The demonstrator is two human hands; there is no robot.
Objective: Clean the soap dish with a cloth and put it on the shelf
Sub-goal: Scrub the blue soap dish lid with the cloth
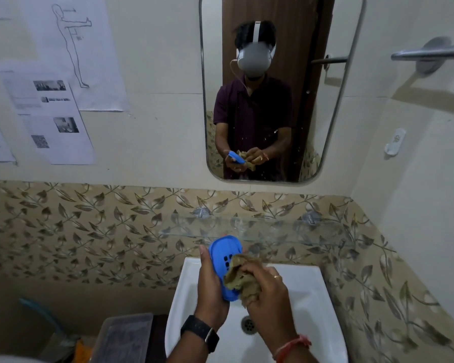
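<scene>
My left hand (210,286) holds a blue plastic soap dish (222,254) tilted up on its edge above the white sink (309,292). The dish has dark drain slots in its middle. My right hand (269,292) grips a crumpled brown cloth (240,275) and presses it against the dish's lower inside face, covering part of it. A glass shelf (273,230) is fixed to the leaf-patterned tile wall just behind and above the dish, and nothing stands on it.
A mirror (268,100) above the shelf reflects a person holding the dish and cloth. A metal towel bar (430,52) sticks out at upper right. A clear lidded box (126,334) sits left of the sink. The sink drain (248,324) lies below my hands.
</scene>
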